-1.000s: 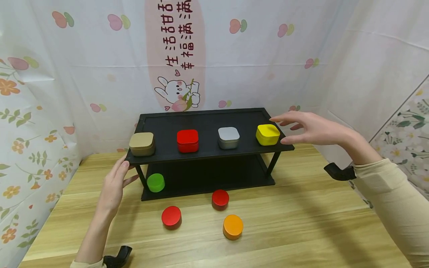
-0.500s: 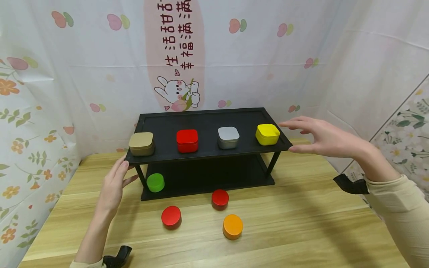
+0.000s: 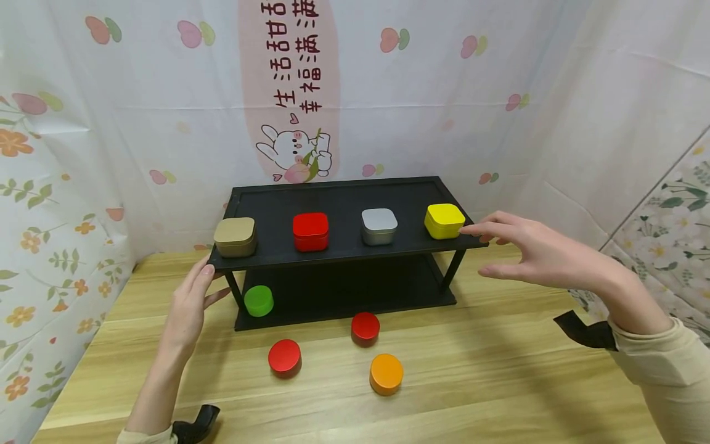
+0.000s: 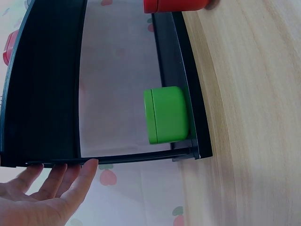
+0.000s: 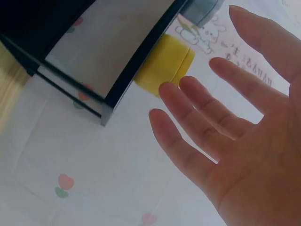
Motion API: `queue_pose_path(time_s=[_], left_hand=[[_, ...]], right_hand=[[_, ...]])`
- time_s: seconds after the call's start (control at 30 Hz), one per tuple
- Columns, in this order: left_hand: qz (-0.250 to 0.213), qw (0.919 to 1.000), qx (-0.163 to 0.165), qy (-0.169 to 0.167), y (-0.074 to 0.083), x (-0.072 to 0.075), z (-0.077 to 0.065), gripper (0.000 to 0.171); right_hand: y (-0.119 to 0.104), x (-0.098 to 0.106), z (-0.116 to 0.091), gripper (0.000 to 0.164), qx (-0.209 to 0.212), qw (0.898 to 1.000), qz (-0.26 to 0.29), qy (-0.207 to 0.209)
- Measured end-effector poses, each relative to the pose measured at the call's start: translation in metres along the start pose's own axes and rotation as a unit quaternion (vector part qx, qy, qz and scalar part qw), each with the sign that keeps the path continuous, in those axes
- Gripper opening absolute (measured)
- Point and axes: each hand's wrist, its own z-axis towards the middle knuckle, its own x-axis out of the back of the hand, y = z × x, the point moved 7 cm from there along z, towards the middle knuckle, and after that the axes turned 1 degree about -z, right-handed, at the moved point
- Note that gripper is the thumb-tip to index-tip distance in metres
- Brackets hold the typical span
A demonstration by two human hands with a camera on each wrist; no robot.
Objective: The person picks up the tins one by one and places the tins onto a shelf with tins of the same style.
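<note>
A black two-tier shelf stands on the table. My left hand touches the left end of its upper tier; in the left wrist view the fingertips lie along that edge, the fingers mostly straight. At the shelf's right end my right hand is held in the air, its fingers spread and the palm free. Closest to it is a yellow tin on the upper tier, also seen beyond the fingers in the right wrist view. A silver tin, a red square tin and a beige tin share that tier.
A green tin sits at the left end of the lower tier. Before the shelf, on the wooden table, are two red round tins, one left and one right, and an orange tin. Printed curtains hang behind.
My right hand has drawn back rightward from over the yellow tin, then lowered beside the shelf's right end. The left hand and the tins have stayed put.
</note>
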Motion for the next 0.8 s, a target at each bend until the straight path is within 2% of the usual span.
queue_pose_path(time_s=[0.23,0.33,0.53,0.8], left_hand=[[-0.004,1.0000,0.001,-0.002,0.000,-0.001,0.000,0.056],[-0.004,1.0000,0.006,-0.001,-0.001,0.000,0.001,0.055],[0.002,0.9999,0.014,0.002,-0.001,0.000,0.001,0.055],[0.002,0.9999,0.015,0.002,-0.001,0.000,0.001,0.056]], right_hand=[[-0.013,-0.011,0.003,0.058,0.037,0.999,0.002,-0.021],[-0.017,-0.019,0.006,0.057,0.040,0.999,0.002,-0.028],[-0.028,-0.042,0.013,0.054,0.048,0.997,0.026,-0.050],[-0.039,-0.072,0.026,0.056,0.065,0.994,0.032,-0.080]])
